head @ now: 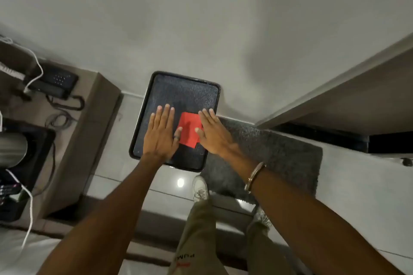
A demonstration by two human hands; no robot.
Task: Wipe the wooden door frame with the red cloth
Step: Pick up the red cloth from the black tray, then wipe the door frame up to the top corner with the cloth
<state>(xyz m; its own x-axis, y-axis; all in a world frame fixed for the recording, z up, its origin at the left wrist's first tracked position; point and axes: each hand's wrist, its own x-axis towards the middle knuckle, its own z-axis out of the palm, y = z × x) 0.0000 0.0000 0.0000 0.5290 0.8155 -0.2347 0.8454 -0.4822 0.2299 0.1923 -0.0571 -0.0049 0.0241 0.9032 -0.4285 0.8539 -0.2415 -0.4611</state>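
Observation:
A folded red cloth [189,129] lies flat on a black tray [178,87] that stands on the floor against the wall. My left hand [161,133] is spread flat over the tray, fingers together, its thumb touching the cloth's left edge. My right hand [212,133] is also flat, its palm over the cloth's right edge and the tray's rim. Neither hand grips the cloth. The wooden door frame [335,82] runs diagonally at the right, pale and blurred.
A dark grey mat [279,154] lies right of the tray. A low brown cabinet [98,118] at the left carries a black telephone [58,82], cables and a metal kettle [12,149]. My legs and pale shoes [200,187] are below.

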